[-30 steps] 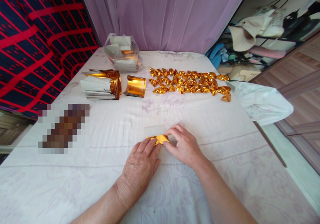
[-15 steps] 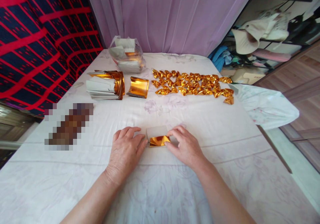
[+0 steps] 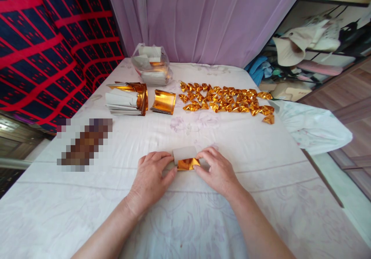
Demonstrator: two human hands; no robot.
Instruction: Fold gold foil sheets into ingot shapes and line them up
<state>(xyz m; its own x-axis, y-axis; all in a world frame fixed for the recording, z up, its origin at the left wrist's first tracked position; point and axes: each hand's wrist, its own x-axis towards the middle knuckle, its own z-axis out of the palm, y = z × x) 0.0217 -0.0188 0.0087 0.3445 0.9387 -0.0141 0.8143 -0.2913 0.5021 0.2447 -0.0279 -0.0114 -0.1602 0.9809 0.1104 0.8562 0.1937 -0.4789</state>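
Observation:
A small sheet of gold foil paper [image 3: 188, 161], white on its back, lies partly folded on the white cloth [image 3: 185, 220] near the front middle. My left hand [image 3: 150, 178] pinches its left end with thumb and fingers. The right end is pinched by my right hand [image 3: 218, 171]. The gold face shows on the near fold and the white back sticks up behind it.
A stack of gold foil sheets [image 3: 126, 99] and one curled sheet [image 3: 164, 101] lie at the back left. A clear plastic bag [image 3: 151, 64] of paper stands behind them. Several folded gold pieces [image 3: 227, 99] spread across the back right. A blurred patch [image 3: 84, 143] lies at left.
My left hand moved off the top of the sheet to its left end, uncovering the gold fold. Both hands now pinch the ends. The view shifted slightly.

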